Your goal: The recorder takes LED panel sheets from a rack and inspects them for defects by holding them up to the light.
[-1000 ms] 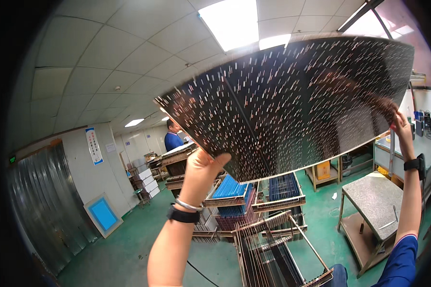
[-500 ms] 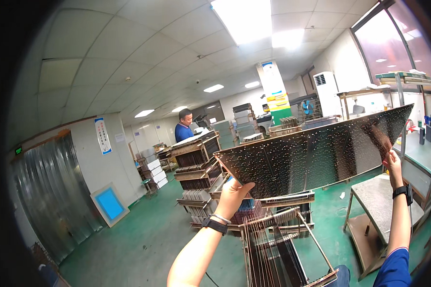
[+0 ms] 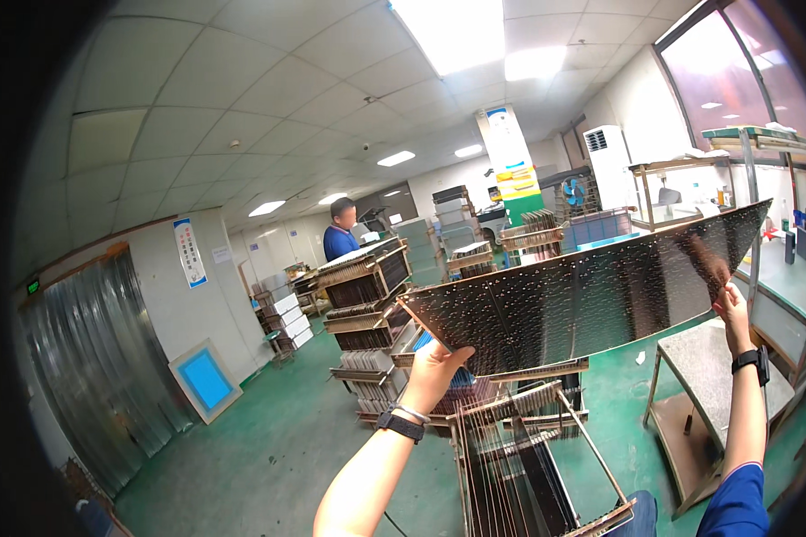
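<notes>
A dark, speckled panel (image 3: 591, 291) is held up above and beyond the wire rack (image 3: 591, 444), tilted with its glossy face toward the person. The left hand (image 3: 437, 365), above the rack's left side, is gripping the panel's left end near the lower corner, its thumb laid over the front. The right hand (image 3: 733, 313), up and to the right of the rack, pinches the panel's lower edge near the right end. A black band (image 3: 401, 424) circles the left wrist and a dark watch (image 3: 750, 361) the right.

Dark sheets (image 3: 546, 488) stand inside the rack. Right of the rack is a small table with a grey tabletop (image 3: 703, 362). Beyond the rack and to its left rises a stack of loaded racks (image 3: 367, 273), with a co-worker in blue (image 3: 338, 242) behind it. Farther left of the rack, a blue board in a pale frame (image 3: 204, 378) leans against the wall (image 3: 242, 313).
</notes>
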A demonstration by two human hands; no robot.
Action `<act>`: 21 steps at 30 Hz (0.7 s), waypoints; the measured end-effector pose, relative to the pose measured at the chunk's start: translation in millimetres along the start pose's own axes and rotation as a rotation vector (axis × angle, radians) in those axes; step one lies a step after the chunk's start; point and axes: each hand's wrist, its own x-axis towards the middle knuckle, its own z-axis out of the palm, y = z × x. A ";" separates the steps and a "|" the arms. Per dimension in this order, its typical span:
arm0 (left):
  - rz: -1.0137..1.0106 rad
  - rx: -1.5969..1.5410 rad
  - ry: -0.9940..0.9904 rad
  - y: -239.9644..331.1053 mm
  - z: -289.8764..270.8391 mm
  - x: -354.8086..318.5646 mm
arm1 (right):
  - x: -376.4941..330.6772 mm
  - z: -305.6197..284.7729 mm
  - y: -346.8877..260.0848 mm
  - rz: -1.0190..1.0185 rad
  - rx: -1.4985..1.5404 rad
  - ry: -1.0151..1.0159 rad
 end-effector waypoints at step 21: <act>-0.162 -0.079 0.275 -53.2 -33.4 -50.1 | -43.6 55.5 -22.6 -0.029 -0.107 -0.130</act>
